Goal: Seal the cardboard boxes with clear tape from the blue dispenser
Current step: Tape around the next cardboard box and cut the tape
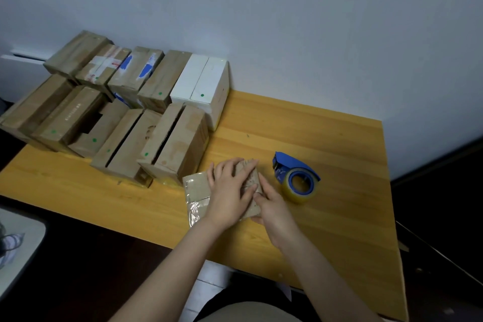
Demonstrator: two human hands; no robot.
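Small cardboard box (196, 191) sits near front edge of wooden table (326, 138), mostly hidden under both hands. Only its left part shows, with wrinkled clear tape strip (196, 213) at near corner. Left hand (230, 187) lies flat on top, fingers straight and spread, pressing lid. Right hand (273, 208) is at box's right edge, fingers bunched; cannot tell whether pinching or pressing. Blue dispenser (290, 165) with clear tape roll (295, 195) stands just right of box, untouched. Stacked cardboard boxes (109, 117) and white box (206, 83) sit rear left; leftmost are cut off by frame.
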